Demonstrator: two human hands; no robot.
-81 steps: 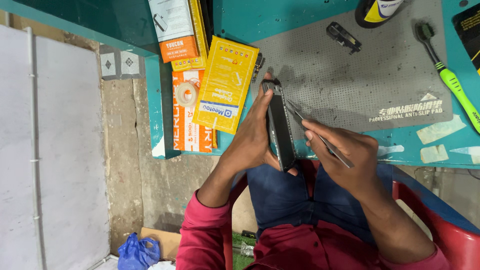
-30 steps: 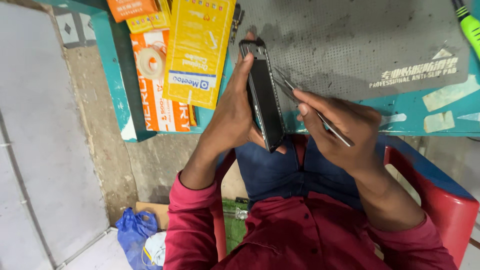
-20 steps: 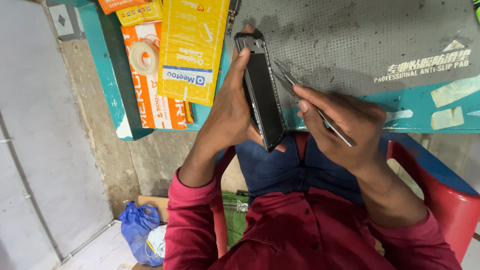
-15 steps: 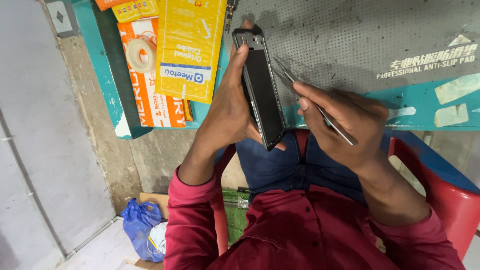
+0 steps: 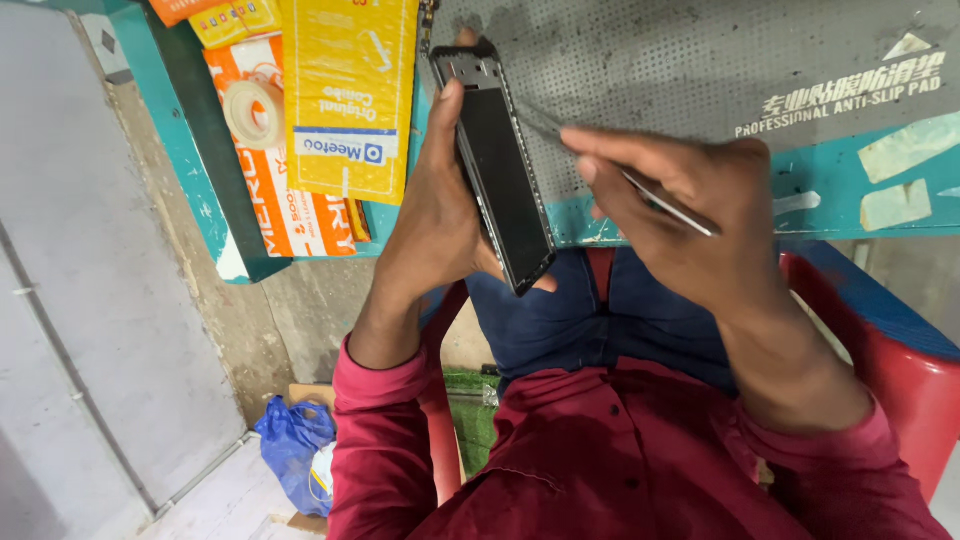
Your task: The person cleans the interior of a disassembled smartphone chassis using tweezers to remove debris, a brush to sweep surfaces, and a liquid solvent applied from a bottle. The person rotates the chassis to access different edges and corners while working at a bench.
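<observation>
Black, glassy and slab-shaped, the opened smartphone stands edge-up over the teal table rim, clamped by the left hand, thumb on its frame. The right hand fingers pinch thin metal tweezers just beside the phone, above the grey perforated anti-slip mat.

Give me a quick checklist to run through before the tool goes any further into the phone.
1. Left hand wrapped around the phone: ok.
2. Right hand pinching the thin metal tool: ok.
3. Tool tip placed on the phone's edge: cannot tell, blurred.
4. Phone backed by the grey anti-slip mat: not ok, it is held tilted at the table edge, lower end above the lap.
5. Yellow packet apart from the phone: ok.
</observation>
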